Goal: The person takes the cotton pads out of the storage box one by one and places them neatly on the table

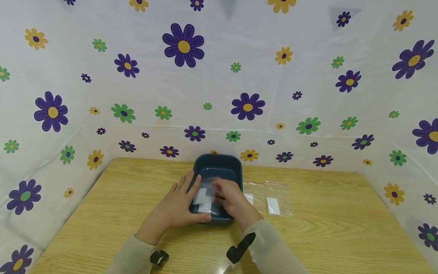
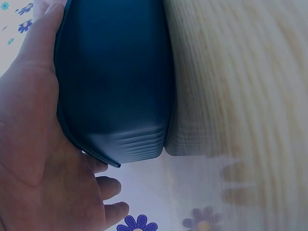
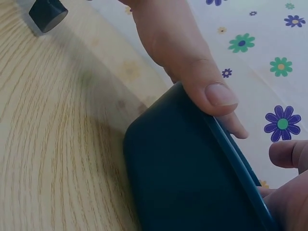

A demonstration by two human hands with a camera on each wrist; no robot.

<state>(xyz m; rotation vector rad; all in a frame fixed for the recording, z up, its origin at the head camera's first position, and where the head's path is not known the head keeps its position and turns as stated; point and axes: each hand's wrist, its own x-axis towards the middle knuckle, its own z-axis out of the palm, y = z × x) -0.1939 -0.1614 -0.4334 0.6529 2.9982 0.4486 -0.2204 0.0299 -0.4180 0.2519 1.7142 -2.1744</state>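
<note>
In the head view, a dark blue bin (image 1: 219,161) stands on the table. My left hand (image 1: 176,207) rests along its left side with fingers spread and fairly straight, the thumb lying over the near rim. The left wrist view shows the left palm (image 2: 29,120) against the bin's outer wall (image 2: 115,72). Over the inside of the bin, my right hand (image 1: 230,198) pinches the right edge of a clear plastic bag (image 1: 205,194) with curled fingers. White rectangular pieces (image 1: 205,207) show through the plastic. The right fingertips are partly hidden.
Right of the bin, a clear zip bag (image 1: 282,192) with a white card (image 1: 273,206) lies flat on the wooden table (image 1: 328,228). Another bag with a red seal line (image 1: 253,182) lies between it and the bin. A flowered cloth (image 1: 219,83) hangs behind the table.
</note>
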